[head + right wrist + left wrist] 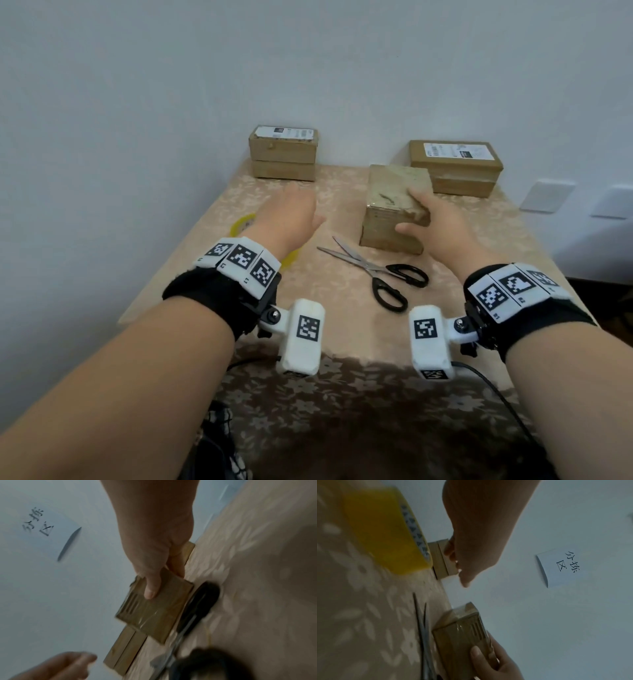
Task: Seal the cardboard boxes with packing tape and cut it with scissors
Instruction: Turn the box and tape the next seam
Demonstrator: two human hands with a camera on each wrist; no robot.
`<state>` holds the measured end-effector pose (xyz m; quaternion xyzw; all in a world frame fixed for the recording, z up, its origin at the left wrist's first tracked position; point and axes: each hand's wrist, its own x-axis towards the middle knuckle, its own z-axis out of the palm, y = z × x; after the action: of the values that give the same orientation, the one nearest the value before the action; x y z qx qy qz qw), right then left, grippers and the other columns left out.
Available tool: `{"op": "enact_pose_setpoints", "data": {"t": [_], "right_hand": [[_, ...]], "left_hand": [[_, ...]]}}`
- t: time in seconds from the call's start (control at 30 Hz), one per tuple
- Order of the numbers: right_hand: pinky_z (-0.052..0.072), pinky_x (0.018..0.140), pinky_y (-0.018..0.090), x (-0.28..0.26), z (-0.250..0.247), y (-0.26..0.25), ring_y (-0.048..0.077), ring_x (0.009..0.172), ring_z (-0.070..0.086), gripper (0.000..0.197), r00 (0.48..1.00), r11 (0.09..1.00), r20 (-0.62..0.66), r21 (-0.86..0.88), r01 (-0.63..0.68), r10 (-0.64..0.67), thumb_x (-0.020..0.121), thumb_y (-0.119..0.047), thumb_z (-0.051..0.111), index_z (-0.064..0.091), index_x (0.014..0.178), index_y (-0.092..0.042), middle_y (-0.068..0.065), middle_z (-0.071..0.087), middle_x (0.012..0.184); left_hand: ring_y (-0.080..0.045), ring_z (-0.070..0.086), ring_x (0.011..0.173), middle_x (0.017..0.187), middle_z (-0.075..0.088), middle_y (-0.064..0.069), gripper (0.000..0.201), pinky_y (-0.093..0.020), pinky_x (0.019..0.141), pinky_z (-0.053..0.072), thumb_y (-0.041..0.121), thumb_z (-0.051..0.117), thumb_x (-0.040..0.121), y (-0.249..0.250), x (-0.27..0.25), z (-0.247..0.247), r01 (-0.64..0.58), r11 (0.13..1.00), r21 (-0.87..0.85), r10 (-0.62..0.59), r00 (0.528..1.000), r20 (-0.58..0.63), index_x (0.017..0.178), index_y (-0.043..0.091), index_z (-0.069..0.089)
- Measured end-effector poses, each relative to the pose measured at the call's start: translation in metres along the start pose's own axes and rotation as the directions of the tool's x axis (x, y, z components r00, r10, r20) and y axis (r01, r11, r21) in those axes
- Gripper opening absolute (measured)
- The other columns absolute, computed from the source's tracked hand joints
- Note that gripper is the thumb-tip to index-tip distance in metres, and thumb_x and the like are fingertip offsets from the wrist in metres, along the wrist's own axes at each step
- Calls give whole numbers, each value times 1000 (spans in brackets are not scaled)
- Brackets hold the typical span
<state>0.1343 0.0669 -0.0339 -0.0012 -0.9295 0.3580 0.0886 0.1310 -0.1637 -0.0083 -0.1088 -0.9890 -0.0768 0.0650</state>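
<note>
A small brown cardboard box [387, 202] wrapped in glossy tape stands mid-table. My right hand [423, 216] grips its near right corner, thumb on the front face and fingers over the top; the right wrist view shows the thumb [151, 588] pressed on the box [154, 612]. My left hand [294, 212] hovers left of the box with relaxed fingers and holds nothing. A yellow tape roll [241, 222] lies under that hand, partly hidden, and is plain in the left wrist view [385, 531]. Black-handled scissors [380, 274] lie with blades apart just in front of the box.
Two stacks of labelled cardboard boxes sit against the wall, one at the back left [282, 154] and one at the back right [455, 168]. The table [496, 233] has a floral cloth. A paper note [559, 566] hangs on the wall.
</note>
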Motion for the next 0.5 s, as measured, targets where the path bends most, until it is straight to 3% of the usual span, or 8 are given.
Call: {"op": "enact_pose_setpoints", "data": {"t": [0.07,0.17,0.27,0.37,0.43,0.5], "right_hand": [[33,99,20,-1,-6,7,15,120,48,67,999,998,34,48,34,-35,84,-14,72,42,143,-23,1,53,134],[33,93,15,-3,-10,14,11,112,52,64,991,990,81,96,99,-107,83,-11,72,47,141,-23,-3,57,120],[33,94,16,-8,-11,15,11,113,51,61,986,988,82,63,140,-145,85,-12,70,47,140,-23,-3,58,121],[36,103,26,-11,-12,11,15,120,50,56,983,987,95,-25,158,-155,90,-20,64,45,142,-26,1,55,133],[37,107,35,-14,-11,4,21,126,46,61,983,974,103,-153,169,-154,90,-39,62,40,144,-23,5,47,140],[38,106,39,-18,-7,-5,26,126,42,81,992,968,93,-229,104,-85,79,-63,60,35,143,-20,9,35,141]], "left_hand": [[-24,49,114,126,52,-12,38,-29,91,37,32,43,99,20,1,-2,-28,955,-297,17,999,-40,126,6,50],[-19,49,122,134,52,-5,46,-27,100,38,38,33,101,56,2,11,29,671,-741,101,986,130,137,11,44],[-18,53,117,132,55,-3,43,-32,103,41,37,36,100,71,10,31,136,500,-855,68,978,195,137,17,46],[-26,61,101,114,65,-11,43,-39,95,49,41,39,96,75,18,36,262,483,-836,-52,961,271,117,10,60],[-31,60,101,111,64,-17,51,-41,94,48,41,31,98,78,20,34,269,559,-784,-105,961,255,113,3,61],[-34,60,101,110,64,-20,57,-47,93,48,41,22,99,80,20,32,256,563,-786,-143,967,212,112,2,62]]}}
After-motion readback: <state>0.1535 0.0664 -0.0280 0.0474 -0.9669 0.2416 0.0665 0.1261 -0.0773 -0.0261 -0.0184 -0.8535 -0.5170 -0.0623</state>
